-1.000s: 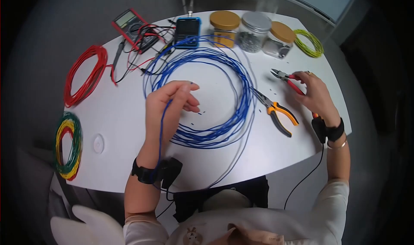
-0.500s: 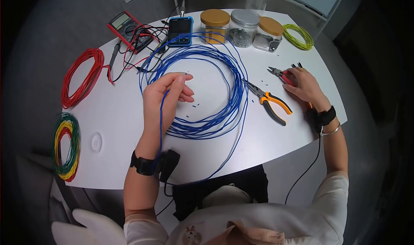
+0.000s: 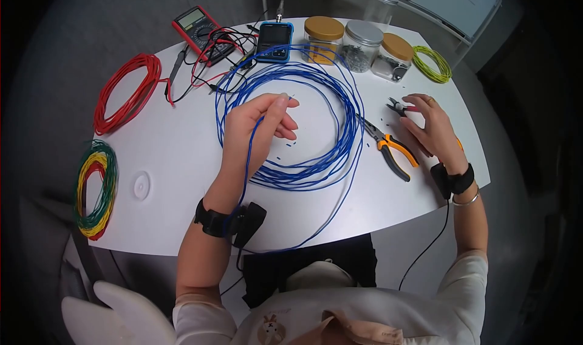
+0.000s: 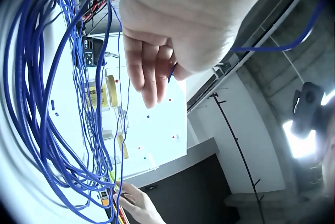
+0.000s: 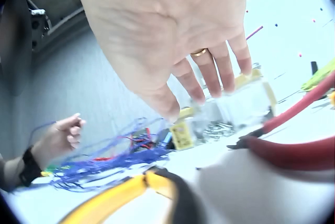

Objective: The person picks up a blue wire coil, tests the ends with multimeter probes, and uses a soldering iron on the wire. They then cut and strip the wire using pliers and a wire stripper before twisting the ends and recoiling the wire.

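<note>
My left hand (image 3: pixel 258 126) pinches a blue wire (image 3: pixel 248 163) between thumb and forefinger, above the large blue wire coil (image 3: pixel 303 178). A short tip of that wire (image 4: pixel 171 73) pokes out past the fingers in the left wrist view. The wire runs back over the wrist. My right hand (image 3: pixel 434 126) hovers with spread fingers over red-handled diagonal cutters (image 3: pixel 398 107). In the right wrist view these cutters (image 5: pixel 288 150) lie on the table, apart from the fingers. Long-nose pliers (image 3: pixel 388 151) with orange and black handles lie between the coil and the right hand.
Along the back stand a multimeter (image 3: pixel 197 32) with tangled leads, a blue-edged handheld device (image 3: pixel 274 41) and lidded jars (image 3: pixel 362 44). Red wire (image 3: pixel 127 93) and multicoloured wire (image 3: pixel 97 187) lie left, yellow-green wire (image 3: pixel 432 64) right. Blue snippets (image 3: pixel 290 143) lie inside the coil.
The right hand held the red-handled cutters, lowered them to the table and has now let go, its fingers spread. The left hand keeps pinching the blue wire. The head view has shifted slightly.
</note>
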`<state>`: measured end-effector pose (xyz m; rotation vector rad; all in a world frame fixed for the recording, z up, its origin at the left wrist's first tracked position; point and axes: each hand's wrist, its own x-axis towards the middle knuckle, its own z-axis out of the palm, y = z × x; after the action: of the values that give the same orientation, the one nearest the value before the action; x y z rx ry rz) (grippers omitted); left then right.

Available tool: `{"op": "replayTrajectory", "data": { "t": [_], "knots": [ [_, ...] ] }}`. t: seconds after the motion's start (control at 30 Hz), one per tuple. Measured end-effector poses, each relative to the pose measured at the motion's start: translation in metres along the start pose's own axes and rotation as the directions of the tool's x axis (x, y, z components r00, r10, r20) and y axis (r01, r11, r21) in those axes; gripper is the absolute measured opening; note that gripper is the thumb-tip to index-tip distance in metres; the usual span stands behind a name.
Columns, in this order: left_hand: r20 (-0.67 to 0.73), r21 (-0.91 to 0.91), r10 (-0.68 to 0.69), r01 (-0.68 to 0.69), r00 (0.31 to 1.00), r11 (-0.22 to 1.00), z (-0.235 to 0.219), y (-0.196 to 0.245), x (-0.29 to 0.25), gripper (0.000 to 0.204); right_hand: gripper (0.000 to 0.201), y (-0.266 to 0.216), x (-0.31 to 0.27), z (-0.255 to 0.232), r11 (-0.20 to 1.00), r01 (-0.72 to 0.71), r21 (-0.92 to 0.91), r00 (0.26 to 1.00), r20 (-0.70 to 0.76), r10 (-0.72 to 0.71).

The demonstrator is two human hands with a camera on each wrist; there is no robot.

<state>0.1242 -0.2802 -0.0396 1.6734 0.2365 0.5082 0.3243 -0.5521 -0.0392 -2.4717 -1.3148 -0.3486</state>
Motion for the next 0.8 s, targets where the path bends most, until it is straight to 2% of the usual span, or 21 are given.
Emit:
{"op": "replayTrajectory", "data": {
  "t": [0.1, 0.2, 0.3, 0.4, 0.43, 0.47, 0.53, 0.6, 0.7, 0.8],
  "knots": [
    [0.0, 0.015, 0.007, -0.007, 1.0, 1.0, 0.001, 0.001, 0.0, 0.035, 0.021, -0.055, 0.004, -0.023, 0.954, 0.172, 0.246, 0.981, 0.044, -0.188],
    [-0.013, 0.004, 0.019, -0.019, 1.0, 1.0, 0.001, -0.001, 0.0, 0.035, 0.017, -0.105, -0.005, -0.017, 0.803, 0.269, 0.532, 0.925, 0.089, -0.368],
    [-0.037, -0.022, 0.042, -0.043, 0.998, 0.999, -0.001, 0.001, -0.001, 0.036, 0.015, -0.142, -0.007, -0.01, 0.784, 0.412, 0.464, 0.849, 0.117, -0.515],
    [-0.081, -0.06, 0.07, -0.075, 0.994, 0.995, -0.003, 0.005, -0.003, 0.036, 0.016, -0.138, 0.009, -0.005, 0.88, 0.364, 0.305, 0.928, -0.043, -0.37],
    [-0.106, -0.065, 0.082, -0.089, 0.991, 0.994, -0.002, 0.009, -0.004, 0.036, 0.018, -0.128, 0.019, -0.003, 0.927, 0.3, 0.227, 0.953, -0.11, -0.282],
    [-0.13, -0.072, 0.094, -0.103, 0.987, 0.992, -0.003, 0.012, -0.006, 0.036, 0.02, -0.115, 0.029, 0.001, 0.947, 0.265, 0.181, 0.946, -0.238, -0.22],
    [-0.145, -0.081, 0.117, -0.13, 0.983, 0.988, -0.004, 0.017, -0.007, 0.037, 0.026, -0.094, 0.04, 0.0, 0.989, 0.071, 0.131, 0.971, -0.237, -0.038],
    [-0.157, -0.082, 0.138, -0.153, 0.978, 0.985, -0.004, 0.02, -0.01, 0.037, 0.031, -0.081, 0.043, -0.001, 0.963, -0.116, 0.244, 0.991, -0.044, 0.13],
    [-0.177, -0.107, 0.157, -0.178, 0.972, 0.978, -0.004, 0.02, -0.009, 0.038, 0.038, -0.075, 0.032, 0.014, 0.943, -0.166, 0.287, 0.985, 0.088, 0.147],
    [-0.193, -0.055, 0.152, -0.165, 0.969, 0.985, -0.003, 0.026, -0.012, 0.039, 0.038, -0.076, 0.028, 0.019, 0.873, -0.317, 0.369, 0.927, 0.315, 0.203]
  ]
}}
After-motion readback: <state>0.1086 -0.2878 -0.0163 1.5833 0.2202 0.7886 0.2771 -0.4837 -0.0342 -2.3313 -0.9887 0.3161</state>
